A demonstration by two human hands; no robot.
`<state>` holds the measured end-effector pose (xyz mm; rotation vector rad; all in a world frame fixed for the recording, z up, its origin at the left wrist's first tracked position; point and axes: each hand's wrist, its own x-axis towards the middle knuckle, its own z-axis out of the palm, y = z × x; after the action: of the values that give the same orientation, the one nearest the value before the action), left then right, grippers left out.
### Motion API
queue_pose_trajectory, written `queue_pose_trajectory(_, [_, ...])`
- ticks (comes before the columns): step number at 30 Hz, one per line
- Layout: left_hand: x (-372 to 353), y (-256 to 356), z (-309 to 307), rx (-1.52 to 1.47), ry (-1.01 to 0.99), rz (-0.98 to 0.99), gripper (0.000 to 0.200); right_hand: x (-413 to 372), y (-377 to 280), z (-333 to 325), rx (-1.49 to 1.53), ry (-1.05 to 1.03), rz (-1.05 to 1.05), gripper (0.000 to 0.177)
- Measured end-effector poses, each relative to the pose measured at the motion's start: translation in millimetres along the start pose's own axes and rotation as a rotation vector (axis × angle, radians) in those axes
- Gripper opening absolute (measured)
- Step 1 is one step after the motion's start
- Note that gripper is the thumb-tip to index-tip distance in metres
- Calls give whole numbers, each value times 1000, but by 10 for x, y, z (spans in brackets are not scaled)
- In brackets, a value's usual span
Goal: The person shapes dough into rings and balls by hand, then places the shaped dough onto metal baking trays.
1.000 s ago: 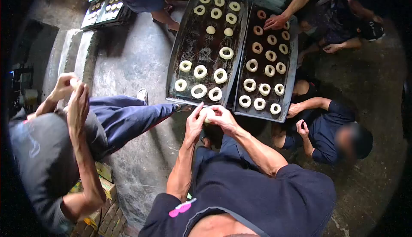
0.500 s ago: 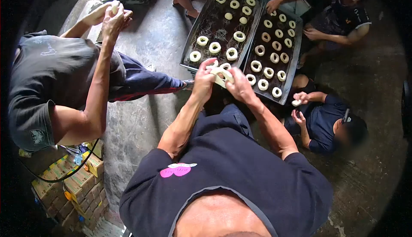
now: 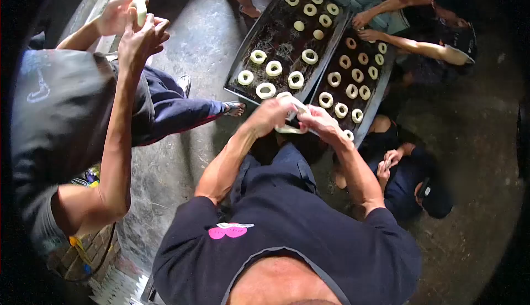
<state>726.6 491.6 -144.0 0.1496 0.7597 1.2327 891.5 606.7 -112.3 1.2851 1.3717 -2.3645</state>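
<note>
Over the near edge of the left tray, a pale dough ring (image 3: 295, 105) is stretched between my two hands. My left hand (image 3: 269, 115), slightly blurred, grips the ring's left side with curled fingers. On its other side my right hand (image 3: 319, 121) pinches the dough between thumb and fingers. A pale curved strip (image 3: 290, 130) shows just under the hands. Close beyond my left hand lies another dough ring (image 3: 265, 90) on the dark left tray (image 3: 248, 92). My palms and part of the held dough are hidden by my fingers.
The right tray (image 3: 326, 120) bears several dough rings; the left one also has two dough balls (image 3: 298, 26). A person on the left (image 3: 66, 117) holds up dough. At right, one person reaches over a tray (image 3: 441, 40) and another sits low (image 3: 414, 180).
My hands have come lower and stretched the dough ring. The far-right person now has both hands over the right tray. The low-seated person has brought their hands together.
</note>
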Motion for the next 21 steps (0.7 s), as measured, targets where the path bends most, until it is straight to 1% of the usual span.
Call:
queue_pose_trajectory(1, [149,34,-81,-192,109,172,20,41,-112,-82,-99,-15,111,16])
queue_pose_trajectory(2, [295,6,-338,-268,-43,176,21,200,-193,-204,-68,39,81,17])
queue_pose_trajectory(3, [472,-81,-466,-333,-123,228,22,354,-384,-258,-118,34,36,16])
queue_pose_trajectory(5, [752,-137,-501,-291,236,208,24,880,-462,-372,-183,110,-113,19])
queue_pose_trajectory(6, [866,-199,-610,-144,360,200,33,1191,-435,-491,-446,182,-98,24])
queue_pose_trajectory(7, [968,-394,-839,90,577,138,40,1529,-380,-628,-711,251,-84,31])
queue_pose_trajectory(8, [986,-606,-1133,254,569,95,42,1843,-323,-699,-759,330,-80,35])
queue_pose_trajectory(9, [928,-737,-1358,419,557,50,44,2160,-257,-763,-806,408,-76,40])
queue_pose_trajectory(10, [768,-808,-1408,313,608,10,43,2465,-170,-857,-809,486,-121,41])
queue_pose_trajectory(11, [556,-912,-1413,208,659,-29,42,2695,-148,-927,-736,546,-159,38])
queue_pose_trajectory(13, [164,-1141,-1424,120,836,-84,37,2962,-277,-1076,-470,434,-128,33])
queue_pose_trajectory(14, [-114,-1407,-1588,242,843,-147,38,3224,-98,-1263,-736,481,-338,31])
queue_pose_trajectory(15, [-380,-1659,-1656,209,884,-192,37,3529,172,-1504,-1002,522,-554,30])
queue_pose_trajectory(16, [-608,-1820,-1655,154,981,-314,35,3743,342,-1707,-1018,531,-598,36])
queue_pose_trajectory(17, [-819,-1936,-1596,-8,1064,-368,33,3793,334,-1800,-837,511,-405,38])
queue_pose_trajectory(18, [-1003,-2034,-1525,-173,1140,-421,32,3957,473,-2016,-888,508,-305,43])
queue_pose_trajectory(19, [-1146,-2136,-1472,-184,1169,-455,31,4088,611,-2214,-938,506,-207,49])
queue_pose_trajectory(20, [-1279,-2242,-1430,-191,1195,-490,30,3937,407,-2209,-860,498,-132,60])
queue_pose_trajectory(21, [-1418,-2386,-1438,-178,1196,-504,29,3692,111,-2091,-659,576,43,53])
